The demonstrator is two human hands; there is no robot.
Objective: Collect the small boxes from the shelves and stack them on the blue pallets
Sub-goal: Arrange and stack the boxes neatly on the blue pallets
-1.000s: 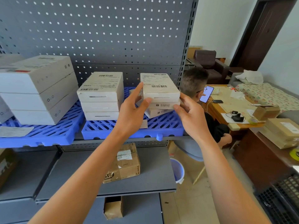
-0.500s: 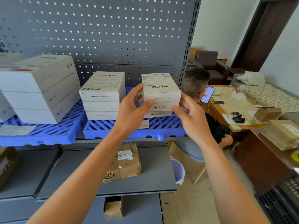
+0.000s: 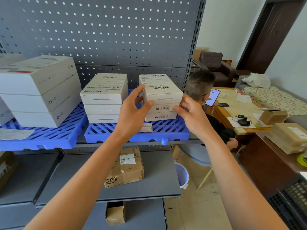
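Right stack [image 3: 162,103] — three small white boxes on the right blue pallet [image 3: 172,130], near its right edge. Left hand [image 3: 132,112] and right hand [image 3: 191,113] press its opposite sides. Clear gap to middle stack [image 3: 104,98] — also three high.

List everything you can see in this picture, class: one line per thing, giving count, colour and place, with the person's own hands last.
small boxes: six, white, two stacks of three on the right pallet
large boxes: three or more, white, stacked on the left pallet
blue pallets: two, blue, side by side on the upper shelf
cardboard box: one, brown, on the shelf below
open carton: one, brown, lowest shelf
pegboard: one, grey, behind the shelves
seated person: one, at the desk right of the shelving, holding a phone
bucket: one, pale blue, on the floor
left hand: one, fingers on the right stack's left side
right hand: one, on that stack's right side
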